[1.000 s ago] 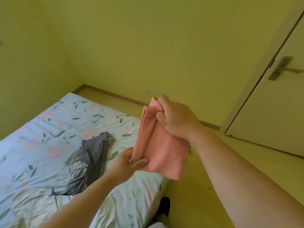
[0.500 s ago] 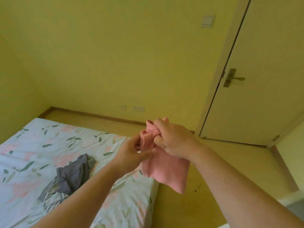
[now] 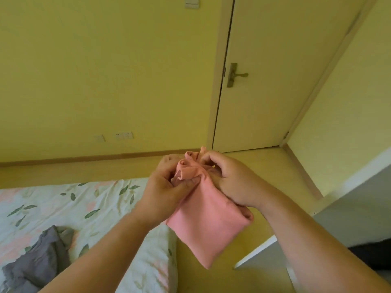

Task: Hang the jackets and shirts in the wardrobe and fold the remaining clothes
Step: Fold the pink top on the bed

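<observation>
Above the bed [image 3: 105, 197] corner, the left hand [image 3: 163, 193] has risen beside the right hand [image 3: 228, 178] — both pinch the bunched top of the pink garment [image 3: 207, 225] — so its fold seems nearly done.

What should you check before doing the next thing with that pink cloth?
1. Left hand grips the pink cloth: ok.
2. Right hand grips it too: ok.
3. Cloth folded neatly: not ok, its top is bunched.
4. Free room on the bed to lay it: ok.
5. Grey garment out of the way: ok, it lies apart on the bed.
6. Place for folded clothes: cannot tell.
</observation>
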The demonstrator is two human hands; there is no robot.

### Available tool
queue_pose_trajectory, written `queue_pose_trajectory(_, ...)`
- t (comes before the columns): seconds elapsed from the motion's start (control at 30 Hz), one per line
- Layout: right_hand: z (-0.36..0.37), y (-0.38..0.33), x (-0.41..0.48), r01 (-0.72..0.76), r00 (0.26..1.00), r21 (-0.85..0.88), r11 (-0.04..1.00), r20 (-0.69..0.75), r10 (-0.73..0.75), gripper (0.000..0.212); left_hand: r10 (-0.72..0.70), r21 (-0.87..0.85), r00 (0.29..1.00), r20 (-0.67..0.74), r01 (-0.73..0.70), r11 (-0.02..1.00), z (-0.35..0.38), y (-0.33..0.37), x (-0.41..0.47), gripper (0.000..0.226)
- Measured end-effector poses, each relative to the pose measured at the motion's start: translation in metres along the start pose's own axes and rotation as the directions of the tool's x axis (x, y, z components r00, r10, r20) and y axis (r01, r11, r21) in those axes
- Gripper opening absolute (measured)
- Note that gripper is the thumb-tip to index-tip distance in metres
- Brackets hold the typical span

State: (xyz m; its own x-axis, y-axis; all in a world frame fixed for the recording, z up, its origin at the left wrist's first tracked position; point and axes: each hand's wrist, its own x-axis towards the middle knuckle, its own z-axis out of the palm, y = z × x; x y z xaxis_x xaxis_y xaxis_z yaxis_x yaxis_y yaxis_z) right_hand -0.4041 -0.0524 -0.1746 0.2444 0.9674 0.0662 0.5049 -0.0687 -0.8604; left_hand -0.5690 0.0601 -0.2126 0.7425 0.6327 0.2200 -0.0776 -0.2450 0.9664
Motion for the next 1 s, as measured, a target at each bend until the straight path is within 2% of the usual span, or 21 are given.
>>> queue_pose_trajectory(0.07, -0.012, 0.005, -0.013, 0.007, 0.998, 0.0, 1.0, -0.064, -0.007, 0.005, 0.054, 0.046, 0.999, -0.001, -0.054, 0.997, 0.018, 0.0, 0.006, 0.027)
queue_pose_trajectory(0.2, -0.036, 0.009, -0.041, -0.02, 0.991, -0.026, 0.999, -0.136, 0.016, 0.012, -0.023, -0.074, 0.994, 0.107, 0.031, 0.997, 0.05, 0.006, 0.013, 0.048)
queue_pose_trajectory(0.3, -0.055, 0.005, -0.066, -0.043, 0.987, -0.053, 0.998, -0.159, 0.034, 0.012, -0.01, -0.088, 0.985, 0.171, 0.026, 0.996, 0.071, 0.018, 0.016, 0.054)
queue_pose_trajectory(0.37, -0.066, 0.0, -0.084, -0.06, 0.986, -0.099, 0.993, -0.16, 0.044, 0.016, 0.025, -0.055, 0.973, 0.231, -0.012, 0.998, 0.081, 0.026, 0.018, 0.071)
queue_pose_trajectory(0.43, -0.073, -0.005, -0.103, -0.077, 0.987, -0.149, 0.986, -0.148, 0.055, 0.021, 0.061, 0.028, 0.936, 0.346, -0.075, 0.997, 0.088, 0.033, 0.018, 0.094)
queue_pose_trajectory(0.53, -0.08, -0.012, -0.133, -0.097, 0.989, -0.215, 0.972, -0.127, 0.07, 0.023, 0.027, 0.063, 0.851, 0.524, -0.07, 0.996, 0.102, 0.049, 0.013, 0.105)
queue_pose_trajectory(0.7, -0.086, -0.021, -0.183, -0.146, 0.986, -0.211, 0.966, -0.111, 0.125, 0.026, -0.009, 0.211, 0.749, 0.662, -0.174, 0.962, 0.128, 0.079, -0.001, 0.106)
queue_pose_trajectory(0.8, -0.088, -0.026, -0.213, -0.146, 0.984, -0.21, 0.967, -0.128, 0.121, 0.027, -0.013, 0.236, 0.686, 0.728, -0.233, 0.943, 0.145, 0.095, -0.011, 0.092)
queue_pose_trajectory(0.9, -0.094, -0.03, -0.242, -0.145, 0.979, -0.212, 0.967, -0.172, 0.109, 0.023, 0.0, 0.259, 0.678, 0.735, -0.281, 0.924, 0.164, 0.109, -0.022, 0.061)
queue_pose_trajectory(1.0, -0.098, -0.027, -0.271, -0.177, 0.953, -0.19, 0.966, -0.278, 0.12, 0.026, -0.013, 0.312, 0.699, 0.715, -0.302, 0.901, 0.185, 0.118, -0.032, 0.053)
